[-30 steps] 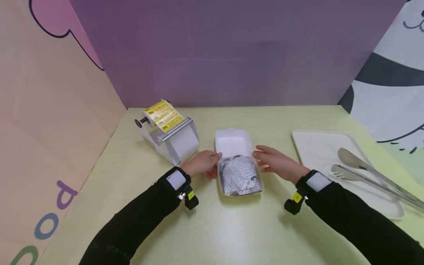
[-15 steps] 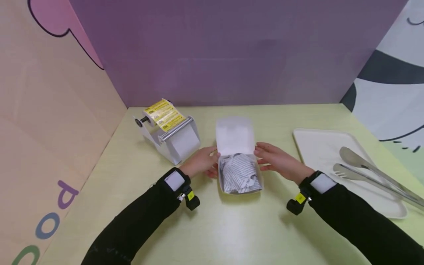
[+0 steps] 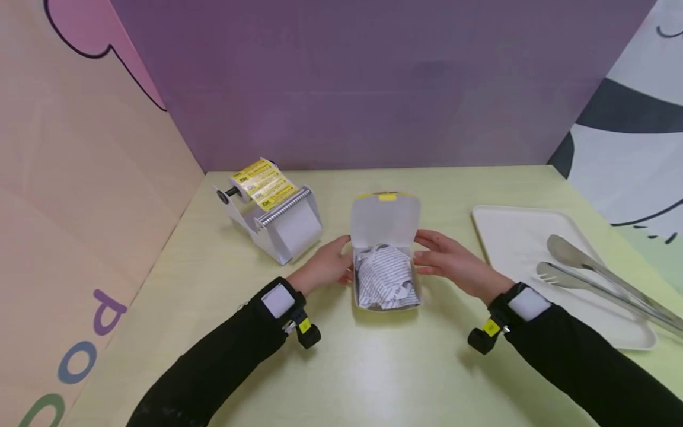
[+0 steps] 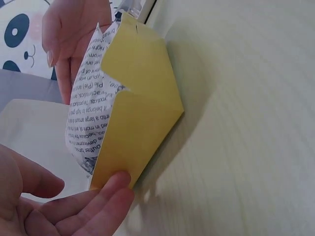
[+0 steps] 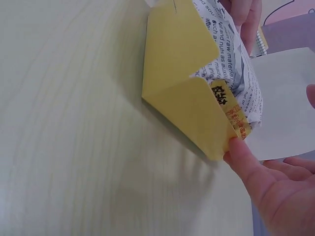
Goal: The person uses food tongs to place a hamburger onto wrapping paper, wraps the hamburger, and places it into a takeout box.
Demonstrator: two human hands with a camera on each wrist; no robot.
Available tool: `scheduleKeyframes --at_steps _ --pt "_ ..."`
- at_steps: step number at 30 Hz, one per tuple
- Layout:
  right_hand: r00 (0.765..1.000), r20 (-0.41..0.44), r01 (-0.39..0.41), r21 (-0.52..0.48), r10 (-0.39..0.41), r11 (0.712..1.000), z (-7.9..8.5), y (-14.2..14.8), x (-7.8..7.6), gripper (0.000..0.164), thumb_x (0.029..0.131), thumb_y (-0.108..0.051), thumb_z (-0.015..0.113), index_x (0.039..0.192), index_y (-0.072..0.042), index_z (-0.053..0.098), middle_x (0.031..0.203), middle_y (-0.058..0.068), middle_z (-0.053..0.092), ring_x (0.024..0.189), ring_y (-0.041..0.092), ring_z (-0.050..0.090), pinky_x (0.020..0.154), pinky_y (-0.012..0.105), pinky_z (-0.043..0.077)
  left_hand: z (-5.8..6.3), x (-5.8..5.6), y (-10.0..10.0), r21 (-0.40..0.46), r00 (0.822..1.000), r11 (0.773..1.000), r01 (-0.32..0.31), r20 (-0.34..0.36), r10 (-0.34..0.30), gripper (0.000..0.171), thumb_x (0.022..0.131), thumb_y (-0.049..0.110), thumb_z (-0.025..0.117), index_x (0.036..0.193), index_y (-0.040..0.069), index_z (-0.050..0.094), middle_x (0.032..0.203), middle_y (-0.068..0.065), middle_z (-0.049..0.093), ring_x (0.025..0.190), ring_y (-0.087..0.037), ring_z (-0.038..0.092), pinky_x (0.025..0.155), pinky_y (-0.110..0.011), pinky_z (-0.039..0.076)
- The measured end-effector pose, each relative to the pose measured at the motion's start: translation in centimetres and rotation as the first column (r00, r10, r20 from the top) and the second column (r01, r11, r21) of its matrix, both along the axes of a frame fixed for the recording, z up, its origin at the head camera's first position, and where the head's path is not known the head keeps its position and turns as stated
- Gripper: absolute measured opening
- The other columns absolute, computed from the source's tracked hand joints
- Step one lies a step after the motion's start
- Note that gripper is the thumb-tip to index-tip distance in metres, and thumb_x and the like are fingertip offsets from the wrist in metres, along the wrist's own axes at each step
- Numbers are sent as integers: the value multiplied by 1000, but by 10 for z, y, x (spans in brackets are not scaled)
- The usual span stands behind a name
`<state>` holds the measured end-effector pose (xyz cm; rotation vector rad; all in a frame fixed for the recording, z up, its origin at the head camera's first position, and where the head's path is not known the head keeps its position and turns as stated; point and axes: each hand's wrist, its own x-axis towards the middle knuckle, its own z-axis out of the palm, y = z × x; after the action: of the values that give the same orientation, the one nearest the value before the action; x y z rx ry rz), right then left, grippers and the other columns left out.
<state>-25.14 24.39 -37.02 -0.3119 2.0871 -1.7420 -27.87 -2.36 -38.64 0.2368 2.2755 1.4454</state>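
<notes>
A small paper takeout box [image 4: 133,137], yellow outside and white inside, stands on the table with its lid [image 3: 385,222] raised nearly upright. Inside lies a bundle wrapped in printed paper [image 3: 386,276]. My left hand [image 3: 325,264] is at the box's left side; in the left wrist view its fingertips [image 4: 118,184] touch the yellow side wall, thumb held apart. On the opposite side, my right hand [image 3: 450,261] has its fingers extended, one fingertip [image 5: 236,145] at the box's corner and others behind the lid. The back of the lid is hidden.
A label dispenser [image 3: 293,234] with a yellow label roll [image 3: 267,185] stands left of the box, close to my left hand. A white tray [image 3: 512,234] at the right holds metal serving tongs [image 3: 568,255], whose handles reach past its edge. A purple wall [image 3: 341,89] closes the back.
The lid has swung up from lying back on the table to nearly upright. Both hands have stayed beside the box, shifting slightly with the lid.
</notes>
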Motion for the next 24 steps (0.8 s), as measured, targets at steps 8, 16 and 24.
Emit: scheduleKeyframes --at_steps 8,16,24 --pt "998 48 46 -96 -42 994 -6 -3 4 70 99 -6 49 152 6 5 158 26 11 121 19 51 99 32 45 -2 4 1 -38 1000 999 -21 -22 20 69 94 -2 47 155 6 17 87 -15 65 73 -23 66 69 -32 56" --pt "997 60 61 -96 -55 993 -11 -3 4 65 100 -5 48 153 2 12 157 22 18 132 32 41 101 35 44 -3 5 -3 -45 999 999 -28 -37 26 69 93 -1 50 155 9 19 88 -12 67 77 -20 67 72 -31 56" --pt "999 23 36 -11 -35 999 -13 -1 7 71 96 -4 55 153 2 13 158 22 16 134 34 39 101 33 43 -2 8 -6 4 999 1000 -30 -39 30 76 89 -10 56 153 21 30 113 -20 66 88 -20 67 72 -30 56"
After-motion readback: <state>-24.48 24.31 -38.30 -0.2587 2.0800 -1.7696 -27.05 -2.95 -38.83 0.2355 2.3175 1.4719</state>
